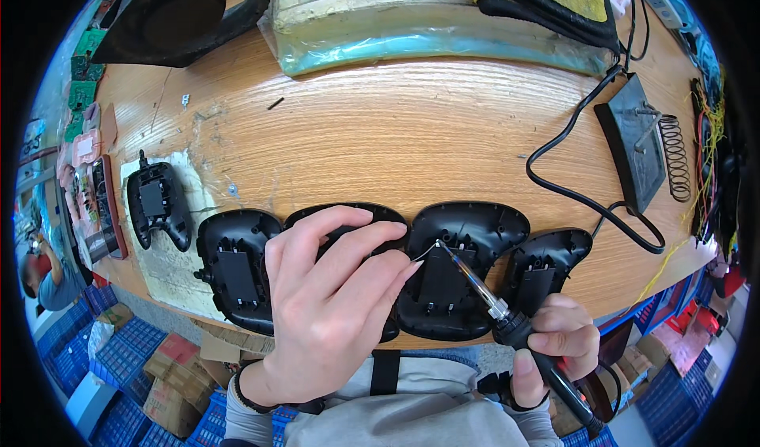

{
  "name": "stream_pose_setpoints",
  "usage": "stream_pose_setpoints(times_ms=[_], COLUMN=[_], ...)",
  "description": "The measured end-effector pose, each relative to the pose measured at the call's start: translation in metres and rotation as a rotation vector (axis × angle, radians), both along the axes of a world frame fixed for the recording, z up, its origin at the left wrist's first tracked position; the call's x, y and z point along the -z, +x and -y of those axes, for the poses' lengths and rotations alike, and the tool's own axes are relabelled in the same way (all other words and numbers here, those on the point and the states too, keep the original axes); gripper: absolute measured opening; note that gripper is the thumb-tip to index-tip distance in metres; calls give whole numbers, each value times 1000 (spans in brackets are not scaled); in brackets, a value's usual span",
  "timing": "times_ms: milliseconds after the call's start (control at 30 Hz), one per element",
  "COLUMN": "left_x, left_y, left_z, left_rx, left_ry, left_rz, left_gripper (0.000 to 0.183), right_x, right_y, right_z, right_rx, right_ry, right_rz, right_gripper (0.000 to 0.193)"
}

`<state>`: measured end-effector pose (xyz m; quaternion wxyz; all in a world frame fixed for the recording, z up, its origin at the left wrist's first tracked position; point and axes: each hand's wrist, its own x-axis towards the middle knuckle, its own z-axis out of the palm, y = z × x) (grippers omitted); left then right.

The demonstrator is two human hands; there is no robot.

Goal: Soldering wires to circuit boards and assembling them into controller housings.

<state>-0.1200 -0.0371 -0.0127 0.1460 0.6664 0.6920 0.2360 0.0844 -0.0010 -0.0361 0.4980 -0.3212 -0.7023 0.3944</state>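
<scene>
A row of several black game controller shells lies along the table's near edge. My left hand [328,296] is closed, pinching a thin solder wire [427,251] between thumb and fingertips, and it covers much of one shell [348,209]. Gripped in my right hand [566,338] is a soldering iron [516,330], slanting up to the left. Its tip meets the wire's end over the upper part of the middle-right shell [507,219]. To the right sits a partly hidden shell [574,247]; left of my left hand rests another shell [261,224].
A separate controller shell [172,224] lies on a stained white sheet [198,281] at left. The soldering iron stand [633,142] with its coil spring is at right, the black cable [546,150] looping beside it. A plastic-wrapped block [427,39] and black scoop-like container [170,19] stand at the back.
</scene>
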Motion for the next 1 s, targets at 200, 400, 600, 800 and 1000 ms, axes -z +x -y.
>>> stream_pose_setpoints(times_ms=[200, 400, 600, 800, 1000], left_x=[0, 2, 2, -9, -25], left_y=[0, 1, 4, 4, 11], left_z=[-1, -1, -1, 4, 24], left_rx=[4, 2, -2, -72, -11], left_ry=[4, 15, 10, -29, -72], left_rz=[-4, 9, 3, -29, 110], left_gripper=[16, 17, 19, 18, 18], right_x=[0, -2, -3, -7, -11], right_y=[0, 1, 1, 3, 28], right_z=[-1, 0, 0, -4, 11], right_rx=[-21, -23, -19, -77, -114], right_ry=[0, -12, 25, 129, 99], right_rz=[6, 26, 29, 106, 41], right_gripper=[24, 24, 25, 26, 22])
